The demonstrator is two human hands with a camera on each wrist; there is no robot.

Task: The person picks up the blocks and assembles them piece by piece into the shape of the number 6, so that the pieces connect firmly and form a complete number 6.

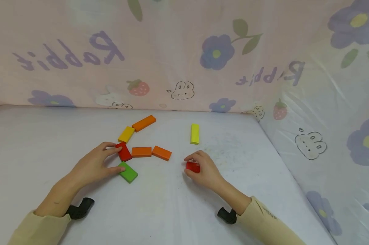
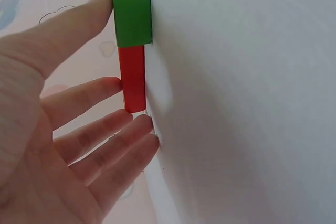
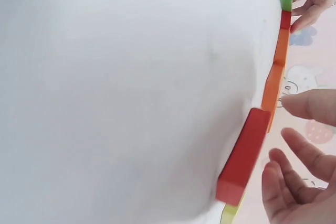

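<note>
Green block [image 1: 129, 173], red block [image 1: 124, 152]: our spread left grip [image 1: 94, 165] is apparently steadying both; our parted right grip [image 1: 206, 170] is framing another red block [image 1: 193, 167], unclasped.

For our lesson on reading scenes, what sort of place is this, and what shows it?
Perhaps an indoor play corner, though I can't be sure: a flat white surface, a rabbit-and-flower printed backdrop, and coloured blocks.

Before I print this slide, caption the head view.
Left hand touching a red block and a green block; right hand by another red block.
</note>
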